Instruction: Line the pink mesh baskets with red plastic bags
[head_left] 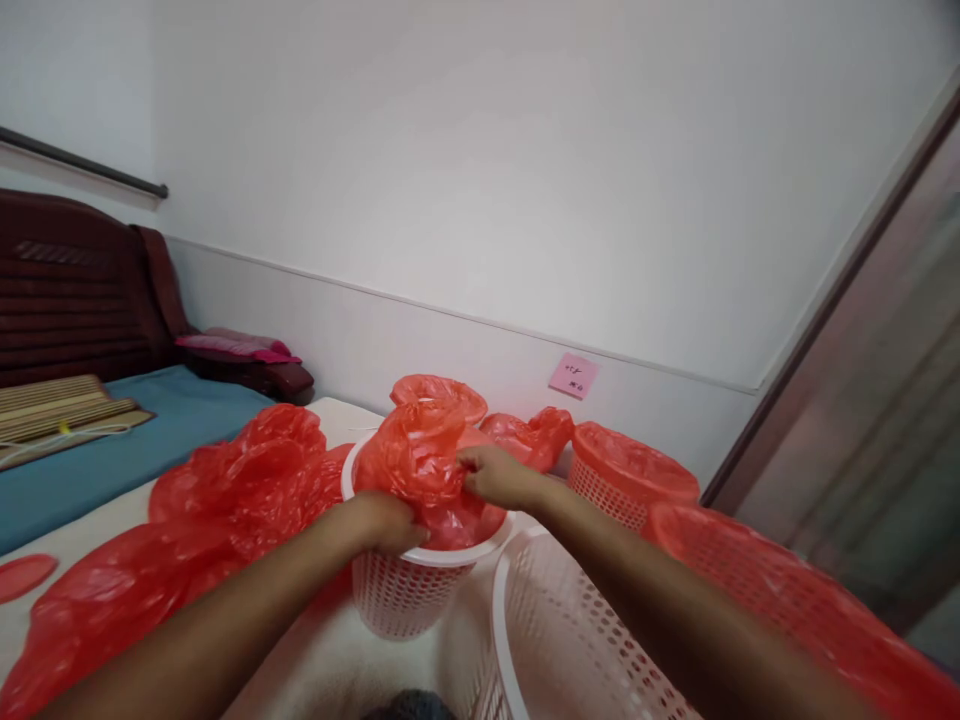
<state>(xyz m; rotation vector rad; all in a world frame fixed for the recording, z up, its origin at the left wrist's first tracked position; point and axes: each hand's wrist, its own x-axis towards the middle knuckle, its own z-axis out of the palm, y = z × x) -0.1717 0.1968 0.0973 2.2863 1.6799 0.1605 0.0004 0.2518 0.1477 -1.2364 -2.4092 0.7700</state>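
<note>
A crumpled red plastic bag (pixel 424 450) sits partly inside a white perforated wastebasket (pixel 409 595) and bulges above its rim. My left hand (pixel 386 523) is at the near left of the rim, closed on the bag's edge; some of its fingers are hidden. On the right side, my right hand (pixel 499 478) pinches the bag above the opening. A larger white perforated basket (pixel 517 640) stands close by, under my right forearm, with no bag in it.
Loose red bags (pixel 247 480) pile up on the left. Behind and to the right stand red-lined baskets (pixel 615 490), (pixel 787 590). A pink note (pixel 574 376) is on the wall. A blue bed surface (pixel 195 400) and a dark wooden headboard (pixel 75 290) lie far left.
</note>
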